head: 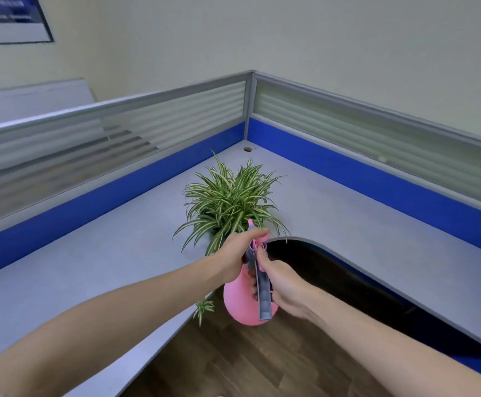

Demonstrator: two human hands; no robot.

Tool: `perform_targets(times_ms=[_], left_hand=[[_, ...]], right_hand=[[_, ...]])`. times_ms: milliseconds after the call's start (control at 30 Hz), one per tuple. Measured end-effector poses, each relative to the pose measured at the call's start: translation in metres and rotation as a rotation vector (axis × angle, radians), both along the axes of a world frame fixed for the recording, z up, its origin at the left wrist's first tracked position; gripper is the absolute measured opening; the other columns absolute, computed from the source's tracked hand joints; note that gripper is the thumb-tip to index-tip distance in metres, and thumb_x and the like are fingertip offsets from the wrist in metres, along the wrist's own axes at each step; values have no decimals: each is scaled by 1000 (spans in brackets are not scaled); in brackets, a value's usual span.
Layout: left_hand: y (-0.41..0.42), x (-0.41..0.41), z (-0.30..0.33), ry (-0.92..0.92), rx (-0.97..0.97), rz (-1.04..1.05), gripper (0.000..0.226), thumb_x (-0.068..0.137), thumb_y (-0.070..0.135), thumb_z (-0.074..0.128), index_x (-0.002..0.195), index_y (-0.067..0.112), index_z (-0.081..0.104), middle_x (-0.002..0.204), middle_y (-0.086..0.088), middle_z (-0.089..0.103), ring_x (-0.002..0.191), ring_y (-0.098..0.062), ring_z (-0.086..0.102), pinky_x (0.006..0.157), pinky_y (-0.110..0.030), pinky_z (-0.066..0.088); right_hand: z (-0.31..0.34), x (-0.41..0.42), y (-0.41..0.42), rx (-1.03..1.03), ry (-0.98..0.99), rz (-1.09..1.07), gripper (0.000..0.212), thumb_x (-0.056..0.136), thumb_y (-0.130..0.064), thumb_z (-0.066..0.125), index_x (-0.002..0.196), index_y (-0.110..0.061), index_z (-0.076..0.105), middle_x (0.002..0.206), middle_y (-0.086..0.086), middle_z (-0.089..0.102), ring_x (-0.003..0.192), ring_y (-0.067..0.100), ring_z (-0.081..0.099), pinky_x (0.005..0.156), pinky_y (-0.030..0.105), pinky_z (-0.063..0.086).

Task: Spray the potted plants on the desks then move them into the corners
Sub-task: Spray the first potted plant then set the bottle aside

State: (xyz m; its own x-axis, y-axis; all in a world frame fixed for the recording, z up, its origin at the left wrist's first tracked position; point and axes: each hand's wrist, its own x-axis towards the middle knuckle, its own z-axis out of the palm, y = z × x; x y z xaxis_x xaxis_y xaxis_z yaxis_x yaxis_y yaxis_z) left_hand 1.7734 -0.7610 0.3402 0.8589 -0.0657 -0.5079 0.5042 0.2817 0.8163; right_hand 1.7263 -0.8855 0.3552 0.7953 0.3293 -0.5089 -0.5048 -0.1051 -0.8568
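Both forearms are bare to the frame's edge, with no sleeves, watch or rings showing

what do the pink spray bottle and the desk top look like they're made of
Spray bottle: most likely plastic, with a smooth matte pink body and a grey handle and trigger, uniform moulded colour and rounded shape. Desk top: probably laminate over board, a flat pale grey matte surface with a darker edge band along the curved cutout; the core itself is hidden.
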Motion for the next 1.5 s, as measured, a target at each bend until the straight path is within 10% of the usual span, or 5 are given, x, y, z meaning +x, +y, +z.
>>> perform_targets(times_ms=[133,367,533,833,1500], left_hand=[[0,41,-6,28,-22,48,28,84,29,79,93,5,70,89,-16,65,86,-30,61,93,-42,50],[-14,94,-19,92,21,135,60,51,49,85,91,8,69,80,-15,54,63,-26,48,60,-34,40],[-25,102,-30,154,-14,214,20,93,38,70,95,18,67,100,-12,57,95,-29,55,84,-37,48],[-35,114,-44,189,-16,275,12,96,36,67,93,24,66,109,-8,60,110,-29,56,101,-38,44],[-50,127,-44,217,-20,175,28,94,38,68,102,11,65,114,-15,58,94,-26,59,81,-34,50]], right_hand=[[-5,50,-5,-16,25,52,58,98,-57,44,75,-7,63,61,5,60,56,19,53,61,31,45],[-16,120,-19,-29,104,143,55,98,-56,44,84,-8,65,62,2,63,57,17,57,66,32,47],[-17,141,-30,-39,187,236,52,101,-52,44,88,-6,62,60,2,61,52,15,56,54,26,49],[-27,161,-40,-23,231,336,54,101,-52,42,77,-7,60,61,5,59,52,17,55,55,26,49],[-31,162,-54,32,283,234,54,101,-51,43,85,-3,60,64,8,60,55,20,56,56,27,52]])
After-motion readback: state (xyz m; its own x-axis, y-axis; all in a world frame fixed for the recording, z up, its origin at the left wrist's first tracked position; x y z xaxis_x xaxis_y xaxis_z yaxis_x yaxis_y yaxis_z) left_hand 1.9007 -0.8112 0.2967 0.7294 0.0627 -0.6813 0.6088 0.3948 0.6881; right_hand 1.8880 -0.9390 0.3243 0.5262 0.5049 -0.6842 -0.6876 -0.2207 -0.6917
